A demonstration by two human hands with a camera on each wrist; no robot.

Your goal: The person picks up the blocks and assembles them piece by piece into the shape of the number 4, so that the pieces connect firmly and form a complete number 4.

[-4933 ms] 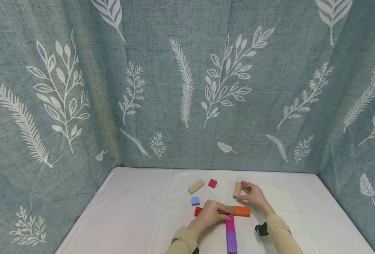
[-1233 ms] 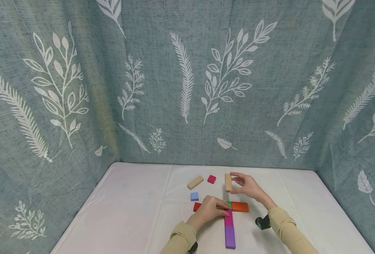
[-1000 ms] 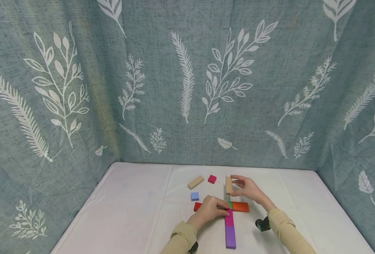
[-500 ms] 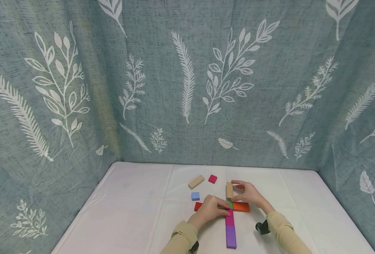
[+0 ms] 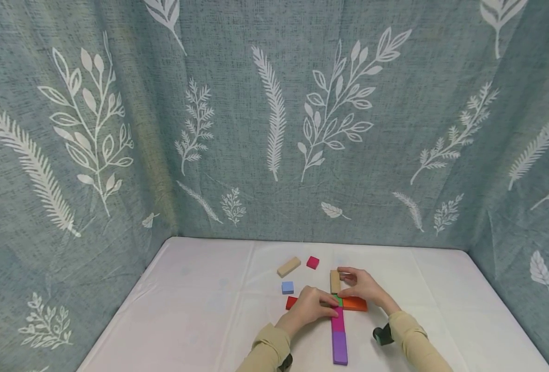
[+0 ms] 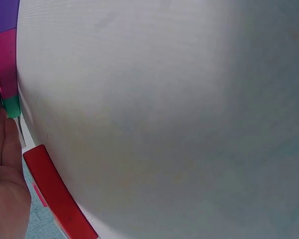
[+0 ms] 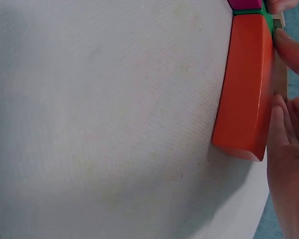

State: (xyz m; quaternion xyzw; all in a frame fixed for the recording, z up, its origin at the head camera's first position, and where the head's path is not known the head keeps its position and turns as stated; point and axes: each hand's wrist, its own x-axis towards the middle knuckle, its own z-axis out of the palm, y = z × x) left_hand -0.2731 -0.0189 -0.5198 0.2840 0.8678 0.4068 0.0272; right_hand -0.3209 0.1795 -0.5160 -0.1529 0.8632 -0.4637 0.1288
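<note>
Soft, even light lay over the tabletop (image 5: 200,299) in the head view. Both wrist views were dimmer and greyer, bent by the lens; in the right, a shadow trailed from the orange block (image 7: 244,84), whose edge caught a thin glint.

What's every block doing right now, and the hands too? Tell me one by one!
Purple block: flat, against pink block
Pink block: between purple and green
Green block: partly covered by fingers
Orange block: flat, against green
Red block: apart from green
Blue block: loose
Crimson cube: loose
Left wooden block: loose
Right wooden block: held
Left hand: fingers at pink and green
Right hand: holding wood
</note>
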